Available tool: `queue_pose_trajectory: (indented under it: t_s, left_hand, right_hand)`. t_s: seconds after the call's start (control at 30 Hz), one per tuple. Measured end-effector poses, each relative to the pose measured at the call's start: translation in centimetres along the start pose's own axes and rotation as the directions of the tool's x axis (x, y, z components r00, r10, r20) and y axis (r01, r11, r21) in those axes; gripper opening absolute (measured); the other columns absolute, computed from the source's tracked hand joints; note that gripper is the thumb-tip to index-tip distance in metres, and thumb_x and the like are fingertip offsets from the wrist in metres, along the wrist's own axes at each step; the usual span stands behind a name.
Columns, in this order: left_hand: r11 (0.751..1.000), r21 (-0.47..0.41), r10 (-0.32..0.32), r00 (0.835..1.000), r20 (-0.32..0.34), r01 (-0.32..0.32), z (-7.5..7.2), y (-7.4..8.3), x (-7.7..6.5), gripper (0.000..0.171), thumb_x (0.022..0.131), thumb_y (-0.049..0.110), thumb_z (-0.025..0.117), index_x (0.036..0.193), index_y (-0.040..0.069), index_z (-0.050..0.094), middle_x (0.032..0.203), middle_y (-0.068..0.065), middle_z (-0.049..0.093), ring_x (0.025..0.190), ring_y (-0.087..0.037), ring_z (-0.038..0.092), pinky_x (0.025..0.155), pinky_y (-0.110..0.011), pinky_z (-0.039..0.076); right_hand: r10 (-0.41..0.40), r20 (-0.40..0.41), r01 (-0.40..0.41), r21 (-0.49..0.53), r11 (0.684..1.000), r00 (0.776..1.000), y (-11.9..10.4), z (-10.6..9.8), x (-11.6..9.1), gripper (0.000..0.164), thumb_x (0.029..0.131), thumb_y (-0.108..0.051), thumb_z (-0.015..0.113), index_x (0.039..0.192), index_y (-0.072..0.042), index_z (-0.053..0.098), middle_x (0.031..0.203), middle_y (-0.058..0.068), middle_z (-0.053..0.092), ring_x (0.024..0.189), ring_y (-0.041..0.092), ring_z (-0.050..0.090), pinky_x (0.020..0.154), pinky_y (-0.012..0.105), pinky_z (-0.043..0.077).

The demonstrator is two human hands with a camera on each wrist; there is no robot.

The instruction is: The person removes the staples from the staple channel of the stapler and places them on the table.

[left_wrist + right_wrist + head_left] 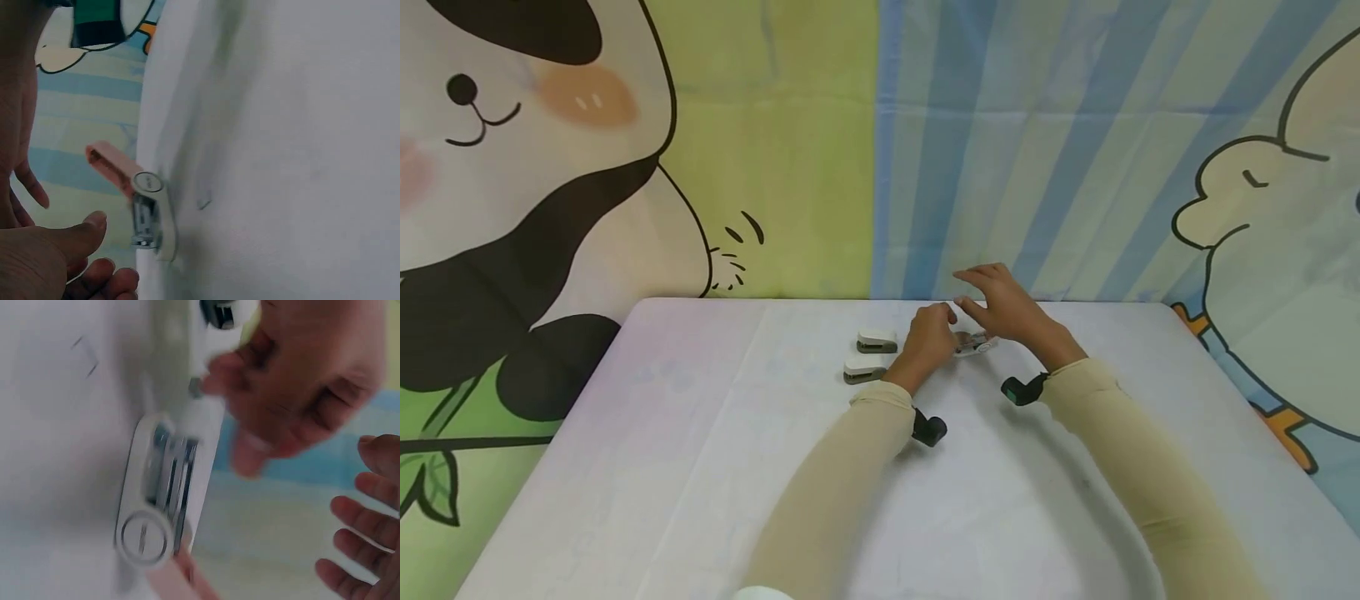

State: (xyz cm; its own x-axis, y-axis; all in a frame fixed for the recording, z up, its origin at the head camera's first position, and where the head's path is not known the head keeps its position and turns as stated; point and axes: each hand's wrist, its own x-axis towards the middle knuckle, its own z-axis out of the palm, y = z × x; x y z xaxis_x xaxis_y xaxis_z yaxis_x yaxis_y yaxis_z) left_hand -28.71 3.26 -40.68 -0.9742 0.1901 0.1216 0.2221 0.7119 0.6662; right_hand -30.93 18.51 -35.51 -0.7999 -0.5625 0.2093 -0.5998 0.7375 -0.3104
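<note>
A small stapler (976, 343) with a pink top arm (112, 164), pale base and metal magazine (175, 478) rests near the table's far edge. Its top arm is swung back, exposing the magazine. My left hand (928, 337) is just left of it, fingers loosely curled; in the left wrist view the thumb (87, 236) stands apart from the fingertips, with nothing seen between them. In the right wrist view that hand is blurred, and a small grey piece (195, 387) shows beside its fingers. My right hand (1003, 308) hovers above and right of the stapler, fingers extended and holding nothing.
Two white-and-grey staplers (877, 341) (865, 370) lie left of my left hand. A thin staple-like wire (205, 203) is on the white tabletop (700, 500). A printed cloth (805, 150) hangs behind the far edge.
</note>
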Motion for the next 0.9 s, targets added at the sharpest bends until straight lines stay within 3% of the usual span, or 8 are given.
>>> queue_pose_trajectory:
  t_s: [0.1, 0.27, 0.4, 0.6, 0.73, 0.9]
  left_hand:
    - [0.996, -0.056, 0.071, 0.997, -0.043, -0.074, -2.0, -0.6, 0.2, 0.024, 0.088, 0.017, 0.075, 0.101, -0.001, 0.071, 0.094, -0.01, 0.069, 0.079, -0.02, 0.065, 0.07, -0.03, 0.05]
    - [0.987, -0.11, 0.116, 0.992, -0.046, -0.12, -4.9, -2.3, 0.0, 0.015, 0.09, 0.019, 0.072, 0.092, 0.004, 0.075, 0.073, -0.004, 0.066, 0.062, -0.016, 0.057, 0.058, -0.026, 0.045]
    - [0.985, -0.121, 0.117, 0.992, -0.051, -0.122, -6.8, -4.0, -0.9, 0.024, 0.089, 0.022, 0.073, 0.102, 0.001, 0.073, 0.081, -0.005, 0.066, 0.07, -0.016, 0.059, 0.063, -0.027, 0.047]
    - [0.993, -0.092, 0.072, 0.997, -0.031, -0.074, -8.4, -6.4, -2.8, 0.034, 0.088, 0.026, 0.075, 0.108, -0.001, 0.07, 0.088, -0.006, 0.066, 0.077, -0.017, 0.061, 0.068, -0.03, 0.05]
    - [0.995, -0.056, 0.086, 0.996, 0.013, -0.086, -9.0, -7.8, -4.0, 0.033, 0.088, 0.027, 0.075, 0.107, 0.0, 0.071, 0.088, -0.005, 0.067, 0.078, -0.016, 0.062, 0.07, -0.031, 0.05]
    - [0.99, -0.123, 0.081, 0.993, 0.089, -0.069, -9.9, -9.6, -5.7, 0.038, 0.084, 0.031, 0.078, 0.11, 0.004, 0.07, 0.099, -0.003, 0.066, 0.088, -0.015, 0.061, 0.076, -0.033, 0.05]
  right_hand:
    - [-0.047, -0.036, 0.048, 0.04, 0.998, 0.998, -1.2, 0.9, 1.0, 0.045, 0.099, -0.018, 0.058, 0.141, -0.002, 0.048, 0.139, 0.019, 0.046, 0.128, 0.038, 0.036, 0.1, 0.054, 0.034]
    - [-0.067, -0.019, 0.069, 0.193, 0.979, 0.998, -1.9, 2.7, 2.0, 0.045, 0.1, -0.016, 0.057, 0.14, 0.001, 0.047, 0.137, 0.018, 0.048, 0.121, 0.036, 0.047, 0.094, 0.05, 0.042]
    - [-0.076, -0.018, 0.077, 0.318, 0.945, 0.997, -2.6, 4.0, 2.3, 0.04, 0.1, -0.018, 0.057, 0.135, 0.0, 0.053, 0.131, 0.014, 0.054, 0.11, 0.029, 0.055, 0.086, 0.046, 0.047]
    - [-0.148, 0.001, 0.137, 0.366, 0.92, 0.989, -3.9, 5.7, 2.5, 0.026, 0.096, -0.014, 0.062, 0.12, -0.002, 0.065, 0.114, 0.01, 0.064, 0.094, 0.021, 0.06, 0.078, 0.04, 0.05]
    - [-0.187, 0.043, 0.155, 0.4, 0.904, 0.981, -4.8, 6.4, 2.6, 0.027, 0.094, -0.015, 0.067, 0.117, -0.003, 0.066, 0.11, 0.007, 0.066, 0.09, 0.02, 0.061, 0.076, 0.035, 0.05]
    - [-0.259, 0.097, 0.19, 0.448, 0.874, 0.961, -6.3, 7.1, 2.6, 0.03, 0.092, -0.019, 0.07, 0.117, -0.004, 0.067, 0.111, 0.006, 0.066, 0.089, 0.018, 0.063, 0.074, 0.032, 0.05]
